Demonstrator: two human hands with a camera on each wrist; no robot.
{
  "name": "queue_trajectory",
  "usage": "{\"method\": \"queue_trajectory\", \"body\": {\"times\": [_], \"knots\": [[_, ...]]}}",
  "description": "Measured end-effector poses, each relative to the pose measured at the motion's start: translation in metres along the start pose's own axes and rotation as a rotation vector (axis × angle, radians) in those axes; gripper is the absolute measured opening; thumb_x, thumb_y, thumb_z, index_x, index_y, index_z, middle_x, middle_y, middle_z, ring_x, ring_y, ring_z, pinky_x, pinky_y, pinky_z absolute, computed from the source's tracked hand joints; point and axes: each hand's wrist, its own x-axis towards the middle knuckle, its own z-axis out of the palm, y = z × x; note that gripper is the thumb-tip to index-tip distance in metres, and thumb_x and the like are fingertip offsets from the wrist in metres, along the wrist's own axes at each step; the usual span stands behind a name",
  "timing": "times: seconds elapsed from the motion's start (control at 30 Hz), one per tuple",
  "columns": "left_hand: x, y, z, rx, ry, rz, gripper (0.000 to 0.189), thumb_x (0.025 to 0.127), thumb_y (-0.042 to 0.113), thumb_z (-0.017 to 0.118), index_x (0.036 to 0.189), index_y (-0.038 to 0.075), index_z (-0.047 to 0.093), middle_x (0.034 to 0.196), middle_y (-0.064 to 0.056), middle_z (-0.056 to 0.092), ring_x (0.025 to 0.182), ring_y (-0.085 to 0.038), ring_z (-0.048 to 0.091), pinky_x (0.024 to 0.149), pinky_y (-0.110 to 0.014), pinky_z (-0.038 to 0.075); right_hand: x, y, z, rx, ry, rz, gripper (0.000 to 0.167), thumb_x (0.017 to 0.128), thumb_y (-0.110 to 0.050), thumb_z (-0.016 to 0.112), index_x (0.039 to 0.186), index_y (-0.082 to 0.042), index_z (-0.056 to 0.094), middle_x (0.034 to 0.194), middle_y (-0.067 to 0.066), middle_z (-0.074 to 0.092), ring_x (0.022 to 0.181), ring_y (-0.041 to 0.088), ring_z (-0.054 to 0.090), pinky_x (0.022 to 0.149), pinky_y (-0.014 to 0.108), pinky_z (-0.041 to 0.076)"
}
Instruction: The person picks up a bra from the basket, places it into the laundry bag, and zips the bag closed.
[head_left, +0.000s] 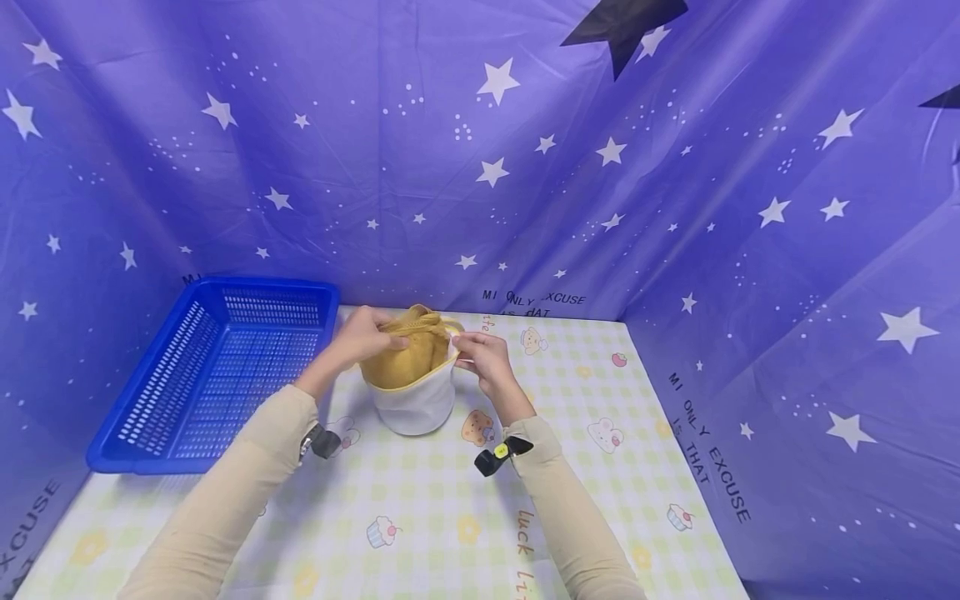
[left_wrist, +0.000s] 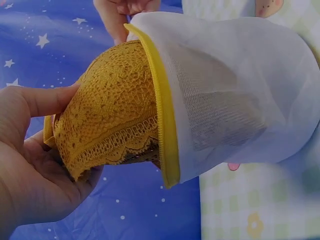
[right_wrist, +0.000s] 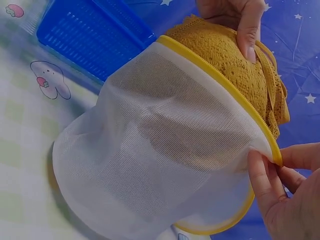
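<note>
Two hands have hold: the left grip [head_left: 367, 337] pinches a mustard lace bra [left_wrist: 110, 100] between thumb and fingers; the right grip [head_left: 483, 360], thumb and fingertips nearly together, pinches the yellow-zipped edge [left_wrist: 167, 130] of a white mesh bag [head_left: 416, 412]; the bag stands between and below both grips, the bra jutting from its mouth; a blue basket [head_left: 135, 461] sits left of the left grip; beyond both, the table [head_left: 420, 500] ends near a starry curtain [head_left: 390, 175]; wider room lies right of the right grip.

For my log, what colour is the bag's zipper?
Yellow zipper, clearest in the left wrist view.
</note>
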Motion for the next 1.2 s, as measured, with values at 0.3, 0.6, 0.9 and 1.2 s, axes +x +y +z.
{"method": "queue_trajectory", "body": {"times": [0.3, 0.6, 0.9, 1.2], "knots": [[0.0, -0.004, 0.006, -0.05, 0.021, -0.044, 0.022, 0.082, 0.021, 0.083, 0.085, 0.001, 0.074, 0.078, -0.002, 0.063, 0.082, -0.02, 0.052, 0.07, -0.026, 0.044, -0.002, 0.002, -0.001, -0.02, 0.009, 0.018, 0.027, 0.092, -0.006, 0.071, 0.115, 0.008, 0.069, 0.081, -0.001, 0.066, 0.07, 0.008, 0.064, 0.064, 0.02, 0.06], [0.003, -0.009, 0.014, -0.129, 0.048, -0.068, 0.027, 0.082, 0.021, 0.083, 0.091, -0.002, 0.075, 0.075, 0.0, 0.062, 0.08, -0.018, 0.051, 0.07, -0.026, 0.044, 0.0, 0.003, 0.0, -0.004, 0.005, 0.017, 0.023, 0.092, -0.006, 0.071, 0.112, 0.007, 0.07, 0.083, -0.001, 0.068, 0.071, 0.01, 0.065, 0.064, 0.02, 0.061], [0.003, -0.008, 0.014, -0.126, 0.012, -0.059, 0.027, 0.081, 0.018, 0.083, 0.096, -0.003, 0.076, 0.084, -0.006, 0.07, 0.085, -0.019, 0.055, 0.072, -0.025, 0.045, -0.002, 0.002, 0.0, -0.015, -0.01, -0.018, 0.018, 0.092, -0.007, 0.071, 0.106, 0.004, 0.073, 0.088, 0.002, 0.07, 0.074, 0.011, 0.067, 0.07, 0.024, 0.063], [0.003, -0.006, 0.009, -0.069, -0.004, -0.051, 0.017, 0.079, 0.015, 0.082, 0.075, 0.006, 0.068, 0.066, 0.004, 0.055, 0.076, -0.018, 0.049, 0.066, -0.027, 0.041, 0.0, 0.004, 0.003, 0.014, -0.005, -0.01, 0.022, 0.092, -0.005, 0.071, 0.109, 0.008, 0.071, 0.084, 0.001, 0.068, 0.071, 0.01, 0.066, 0.067, 0.023, 0.062]]}}
